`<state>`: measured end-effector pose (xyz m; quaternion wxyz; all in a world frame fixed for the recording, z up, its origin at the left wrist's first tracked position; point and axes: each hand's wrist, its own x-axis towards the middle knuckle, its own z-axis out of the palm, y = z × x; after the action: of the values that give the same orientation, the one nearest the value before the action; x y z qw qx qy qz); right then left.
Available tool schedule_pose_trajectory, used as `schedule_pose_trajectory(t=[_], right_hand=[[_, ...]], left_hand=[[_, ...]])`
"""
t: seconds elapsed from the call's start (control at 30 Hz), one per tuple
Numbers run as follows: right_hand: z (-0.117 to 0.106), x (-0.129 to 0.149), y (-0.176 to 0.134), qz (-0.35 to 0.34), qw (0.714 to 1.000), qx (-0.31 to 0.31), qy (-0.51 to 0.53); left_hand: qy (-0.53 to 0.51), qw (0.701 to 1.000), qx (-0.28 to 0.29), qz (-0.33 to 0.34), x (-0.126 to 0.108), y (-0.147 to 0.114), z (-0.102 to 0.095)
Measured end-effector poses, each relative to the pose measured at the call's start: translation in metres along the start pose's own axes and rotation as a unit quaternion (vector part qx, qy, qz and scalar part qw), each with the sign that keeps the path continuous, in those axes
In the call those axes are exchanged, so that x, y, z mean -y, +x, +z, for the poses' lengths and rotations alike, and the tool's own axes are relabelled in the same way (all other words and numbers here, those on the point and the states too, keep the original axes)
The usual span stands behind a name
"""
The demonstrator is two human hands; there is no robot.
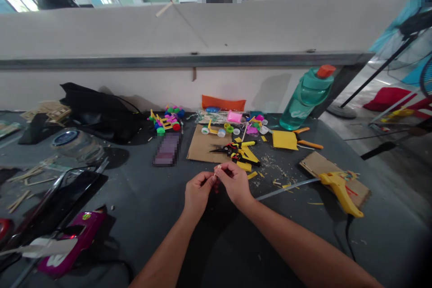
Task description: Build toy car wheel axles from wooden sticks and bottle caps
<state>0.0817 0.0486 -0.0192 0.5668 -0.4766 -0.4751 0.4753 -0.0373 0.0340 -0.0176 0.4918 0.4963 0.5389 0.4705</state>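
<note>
My left hand and my right hand meet over the dark table, fingertips pinched together. Between them is a small pale piece, mostly covered by the fingers, too small to name for certain. Just beyond my hands, yellow-and-black handled pliers lie partly on a flat cardboard piece. A small yellow frame with bottle-cap wheels stands on the same cardboard. Yellow scraps and fine shavings are scattered to the right of my hands.
A yellow glue gun rests on cardboard at right, its glue stick pointing toward my hands. Behind stand a teal bottle and a low partition. A phone, a clear jar and a magenta power strip lie leftward.
</note>
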Motion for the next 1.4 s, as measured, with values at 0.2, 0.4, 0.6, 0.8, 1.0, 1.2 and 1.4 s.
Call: schedule_pose_trajectory(t=[0.2,0.4,0.6,0.8,1.0,1.2,1.4], right_hand=[[-0.001,-0.003,0.007,0.103,0.988,0.007,0.114],[-0.002,-0.004,0.008,0.139,0.979,0.023,0.145],[0.0,0.0,0.006,0.112,0.986,0.021,0.123],[0.002,0.0,0.001,0.045,0.997,0.022,0.063],[-0.001,-0.004,-0.002,0.017,0.995,0.064,0.071],[-0.005,-0.004,0.002,0.02,0.994,0.093,0.061],[-0.005,0.0,0.006,0.072,0.986,0.099,0.116]], left_hand=[[-0.086,0.995,0.023,-0.036,0.003,0.001,0.002],[-0.167,0.983,0.038,-0.07,0.007,0.001,0.003],[-0.169,0.982,0.017,-0.087,0.004,0.001,0.004],[-0.153,0.985,0.009,-0.079,0.002,0.001,0.003],[-0.194,0.977,0.017,-0.087,-0.001,0.002,0.002],[-0.288,0.941,0.055,-0.17,-0.005,0.002,-0.002],[-0.304,0.929,0.07,-0.199,-0.005,0.002,-0.003]])
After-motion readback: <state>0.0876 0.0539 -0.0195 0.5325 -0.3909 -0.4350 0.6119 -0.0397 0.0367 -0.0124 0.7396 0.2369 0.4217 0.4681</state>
